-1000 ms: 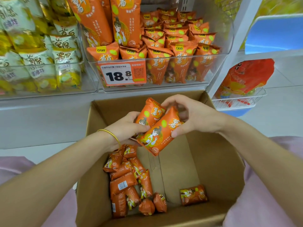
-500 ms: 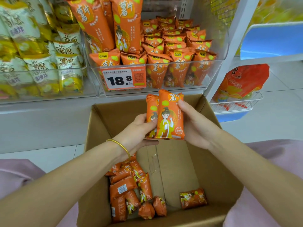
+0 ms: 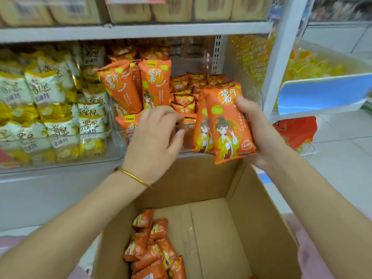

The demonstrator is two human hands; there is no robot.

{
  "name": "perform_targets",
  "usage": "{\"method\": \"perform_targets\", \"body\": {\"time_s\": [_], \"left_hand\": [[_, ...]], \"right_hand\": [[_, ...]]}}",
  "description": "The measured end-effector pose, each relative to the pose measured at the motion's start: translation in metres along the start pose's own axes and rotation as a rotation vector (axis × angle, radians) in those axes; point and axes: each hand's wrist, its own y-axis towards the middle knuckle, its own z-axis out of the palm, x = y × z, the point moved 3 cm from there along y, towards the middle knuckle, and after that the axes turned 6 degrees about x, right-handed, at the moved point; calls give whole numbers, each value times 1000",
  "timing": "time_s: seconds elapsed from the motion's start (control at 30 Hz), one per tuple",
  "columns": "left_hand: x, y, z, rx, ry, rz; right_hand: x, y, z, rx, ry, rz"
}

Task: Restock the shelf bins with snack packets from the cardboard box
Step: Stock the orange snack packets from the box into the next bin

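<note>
At the bin now: packets, right hand.

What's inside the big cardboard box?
A heap of orange snack packets lies on the left of the cardboard box floor; the right shows bare cardboard. The nearest part runs out of the picture, so anything there is unseen.

Tall orange packets are filling the left of the clear bin; small packets are lying low on its right, leaving room above. The left hand and the pair of packets gripped by the right hand are crowding its front
</note>
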Motion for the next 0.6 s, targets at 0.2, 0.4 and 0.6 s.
{"method": "perform_targets", "body": {"time_s": [0.2,0.4,0.6], "left_hand": [[31,37,3,-48,508,192],[51,45,14,-59,568,162],[56,44,15,-88,534,182]], "right_hand": [[32,81,7,75,12,-219],[39,152,5,68,-164,-325],[44,186,8,22,-533,-492]]}}
